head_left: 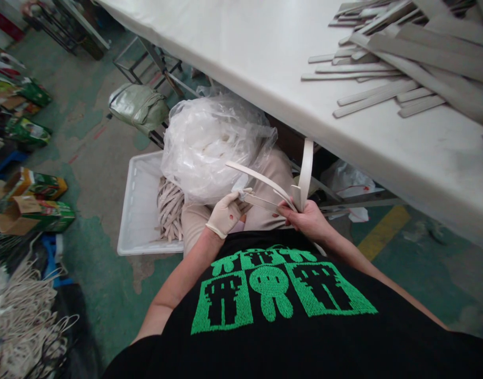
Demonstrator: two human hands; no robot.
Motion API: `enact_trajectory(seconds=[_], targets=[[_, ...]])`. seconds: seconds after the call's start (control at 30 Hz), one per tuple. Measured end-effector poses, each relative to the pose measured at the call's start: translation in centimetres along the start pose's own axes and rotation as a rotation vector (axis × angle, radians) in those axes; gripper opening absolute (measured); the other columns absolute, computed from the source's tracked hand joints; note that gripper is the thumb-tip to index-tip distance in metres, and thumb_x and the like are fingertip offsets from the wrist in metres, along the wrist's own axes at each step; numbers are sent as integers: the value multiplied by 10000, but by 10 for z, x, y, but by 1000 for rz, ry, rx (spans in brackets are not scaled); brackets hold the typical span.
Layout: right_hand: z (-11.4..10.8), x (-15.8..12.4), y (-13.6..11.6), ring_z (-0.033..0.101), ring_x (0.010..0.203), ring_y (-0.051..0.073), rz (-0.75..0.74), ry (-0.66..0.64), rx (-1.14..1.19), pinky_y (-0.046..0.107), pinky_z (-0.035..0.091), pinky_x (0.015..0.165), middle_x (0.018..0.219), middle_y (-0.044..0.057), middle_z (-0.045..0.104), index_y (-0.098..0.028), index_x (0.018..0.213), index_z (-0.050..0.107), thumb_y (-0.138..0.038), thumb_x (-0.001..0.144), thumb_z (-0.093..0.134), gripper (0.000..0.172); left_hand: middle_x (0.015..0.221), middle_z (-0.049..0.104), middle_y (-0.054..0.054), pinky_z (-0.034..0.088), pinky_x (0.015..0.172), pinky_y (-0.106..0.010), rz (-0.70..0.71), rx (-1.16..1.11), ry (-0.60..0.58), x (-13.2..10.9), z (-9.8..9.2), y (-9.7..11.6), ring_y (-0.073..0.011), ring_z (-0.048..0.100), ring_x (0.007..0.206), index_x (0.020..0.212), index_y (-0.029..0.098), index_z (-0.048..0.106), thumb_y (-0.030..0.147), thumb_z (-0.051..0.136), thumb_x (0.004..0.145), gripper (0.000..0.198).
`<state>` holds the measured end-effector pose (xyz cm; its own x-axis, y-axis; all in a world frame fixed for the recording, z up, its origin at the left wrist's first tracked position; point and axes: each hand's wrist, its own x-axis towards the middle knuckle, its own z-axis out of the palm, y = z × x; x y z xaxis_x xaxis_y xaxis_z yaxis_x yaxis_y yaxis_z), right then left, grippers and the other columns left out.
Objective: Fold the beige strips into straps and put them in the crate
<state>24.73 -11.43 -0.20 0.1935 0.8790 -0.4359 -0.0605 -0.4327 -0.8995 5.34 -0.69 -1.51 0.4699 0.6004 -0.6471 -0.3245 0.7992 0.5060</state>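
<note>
My left hand (225, 215), in a pale glove with a small hole in it, is closed at one end of a flat beige strip (260, 202). A small whitish, partly see-through piece (240, 184) sticks up at its fingertips; its kind I cannot make out. Bare and closed, my right hand (307, 218) grips several beige strips (306, 171) in a bunch, some curving upward and one arching to the left. The same strip between the hands runs into its fingers. Both hands are above my lap.
A clear plastic bag (213, 142) with pale contents rests over my legs. Left of it stands a white bin (125, 210) with many beige strips inside. A pile of grey-beige strips (383, 68) lies on the white table (257, 42). Opened cartons (39, 213) stand on the floor.
</note>
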Motion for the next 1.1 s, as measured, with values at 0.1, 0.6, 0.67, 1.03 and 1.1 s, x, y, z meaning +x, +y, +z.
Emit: enact_trajectory(seconds=[0.1,0.6,0.67,1.03,1.1], targets=[[-1,0,3,472,448,105,3,26,-10,229,333,387,681,66,712,-169,689,660,-539,670,783,390,962,772,-83,496,1026,-369,10,0,-17,-1,2,-1,-227,705,1029,904,171,740,228,558,851,198],[-8,-10,8,609,596,201,-91,157,-146,293,459,510,658,69,691,-157,740,727,-566,733,737,409,889,762,-29,510,832,-246,61,30,9,-1,12,-17,-120,691,788,947,167,776,224,766,787,171],[-9,-8,10,617,613,210,-99,160,-167,298,470,527,630,59,671,-159,728,726,-571,745,727,412,880,759,-21,519,868,-258,47,8,19,0,13,-18,-118,694,786,960,181,768,262,756,807,174],[-9,-2,25,628,659,226,-162,163,-259,324,501,626,653,41,680,-166,761,729,-553,736,747,388,859,757,-31,520,948,-302,-4,-121,63,3,24,-22,-153,716,878,880,177,713,239,649,908,94],[-11,-2,24,625,652,226,-164,168,-266,327,504,623,648,40,678,-165,754,729,-573,740,736,409,912,766,-39,510,971,-308,-16,-113,64,3,23,-22,-159,713,934,926,187,722,265,634,922,118]])
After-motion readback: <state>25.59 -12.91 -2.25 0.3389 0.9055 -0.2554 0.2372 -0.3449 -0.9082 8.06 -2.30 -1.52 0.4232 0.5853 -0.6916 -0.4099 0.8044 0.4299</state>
